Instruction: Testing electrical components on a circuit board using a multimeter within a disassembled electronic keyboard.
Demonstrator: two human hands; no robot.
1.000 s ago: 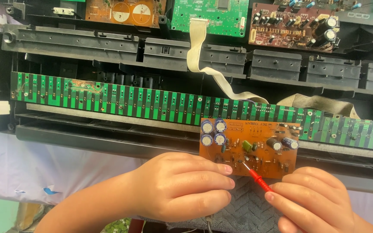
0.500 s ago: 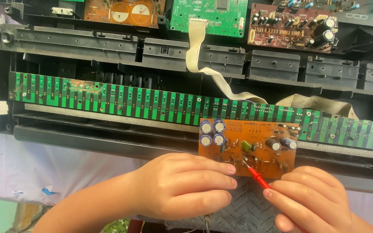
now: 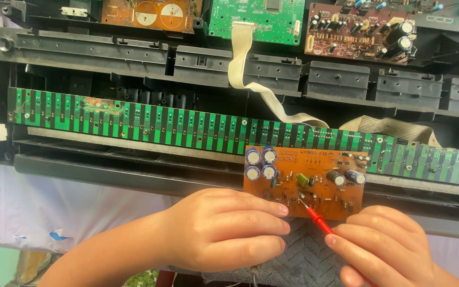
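Your left hand [image 3: 224,231] pinches the orange board [image 3: 304,183] steady; your right hand [image 3: 389,244] grips the red probe [image 3: 320,220]. Keep its tip on one joint only.

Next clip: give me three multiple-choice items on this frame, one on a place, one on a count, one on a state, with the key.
1. Where does the small orange circuit board lie?
A. In front of the long green strip board
B. On top of the green square board at the top edge
C. Left of the left hand

2. How many blue cylindrical capacitors stand clustered at the orange board's left end?
A. Two
B. Four
C. Six

3. What is the thin red probe doing?
A. Lying on the grey cloth, untouched
B. Held in the right hand, its tip on the orange board
C. Held in the left hand

Key: 1 A, the orange board sits against the strip's near edge. 2 B, two pairs show there. 3 B, the right fingers pinch the red shaft and its metal tip meets the board.
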